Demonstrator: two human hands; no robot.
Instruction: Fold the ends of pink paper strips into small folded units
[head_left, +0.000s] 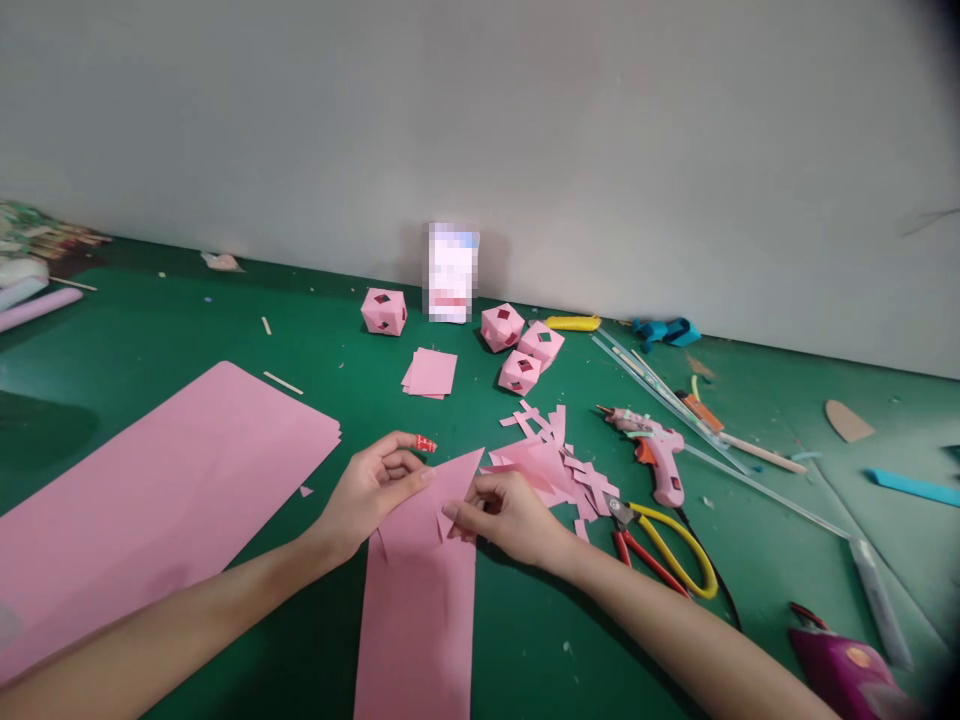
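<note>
A: Where is the pink paper (pixel 454 485) found?

B: It is held up midway along the desk (pixel 555 640), nearer the front edge than the back, above a long pink strip (pixel 416 630). Whether the two are joined cannot be told.

A: How are the hands set?

B: Both are narrowed. The paper's left side is pinched between thumb and fingers by the left hand (pixel 367 495), one fingertip of which is wrapped in red and white. The right side is gripped in the same way by the right hand (pixel 510 515).

A: What is laid to the left?

B: Large pink sheets (pixel 172 490) are spread toward the desk's left edge.

A: And to the right?

B: Pink scraps (pixel 589 480) are heaped just beyond the right hand. Pliers (pixel 652 562) and a glue gun (pixel 664 460) are placed beside them, toward the right edge.

A: What is seen along the back edge?

B: A pink paper ball (pixel 384 313) is set left of a blurred bright panel (pixel 451 275); three more are clustered to its right. Pink squares (pixel 435 372) are stacked in front.
</note>
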